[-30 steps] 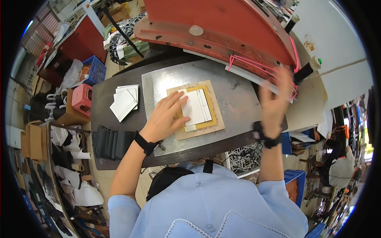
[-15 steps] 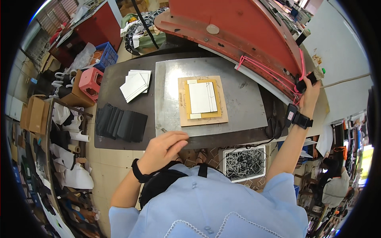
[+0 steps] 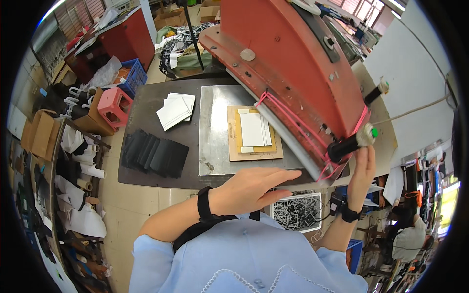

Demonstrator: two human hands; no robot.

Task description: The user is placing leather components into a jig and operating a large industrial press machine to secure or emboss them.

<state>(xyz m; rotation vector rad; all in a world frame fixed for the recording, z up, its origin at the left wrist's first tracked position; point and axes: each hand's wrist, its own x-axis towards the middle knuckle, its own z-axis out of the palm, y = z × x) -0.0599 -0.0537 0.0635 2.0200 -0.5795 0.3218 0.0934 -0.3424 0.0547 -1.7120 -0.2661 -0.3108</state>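
Observation:
My left hand [image 3: 251, 190] is held over the front edge of the press table, fingers stretched out to the right, holding nothing. Fingers extended upward, my right hand [image 3: 362, 171] is beside the black handle [image 3: 344, 148], which has a green button on its end; whether they touch is unclear. The handle is on the red swing arm [image 3: 281, 58], which hangs over the right side of the metal plate [image 3: 213, 127]. On that plate lies a wooden board [image 3: 259, 157] with a yellow die and a white sheet [image 3: 254, 128] on top. The arm overlaps the board's upper right corner.
White pieces [image 3: 175, 110] and a fanned row of black pieces [image 3: 156, 152] lie on the table's left. A white bin [image 3: 297, 211] of cut scraps stands below the front edge. Pink cord [image 3: 293, 119] runs along the arm. A pink stool [image 3: 114, 106] stands at left.
The red arm has swung left and toward me, now over the plate's right part. My right hand has moved with it, its fingers straightening from around the handle. My left hand has moved right.

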